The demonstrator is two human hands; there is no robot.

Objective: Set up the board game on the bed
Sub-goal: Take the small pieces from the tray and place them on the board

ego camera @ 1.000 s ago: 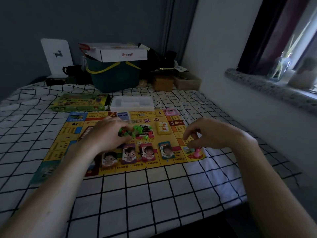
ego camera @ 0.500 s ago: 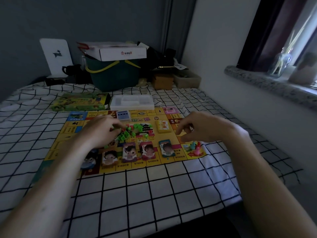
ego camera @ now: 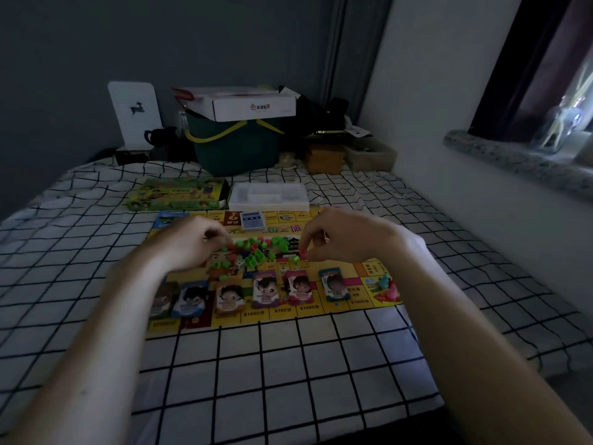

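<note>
Bed under both forearms, checked cover. Game board flat beneath both hands. Character cards in a row nearer than hands. Green pieces heaped between hands. Left hand fingers curled at heap; grasp unclear. Right hand pinching small red piece.

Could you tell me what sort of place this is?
Most likely a bedroom: the game board lies on a bed's checked sheet, with a stone windowsill alongside and a storage bin against the wall.
</note>
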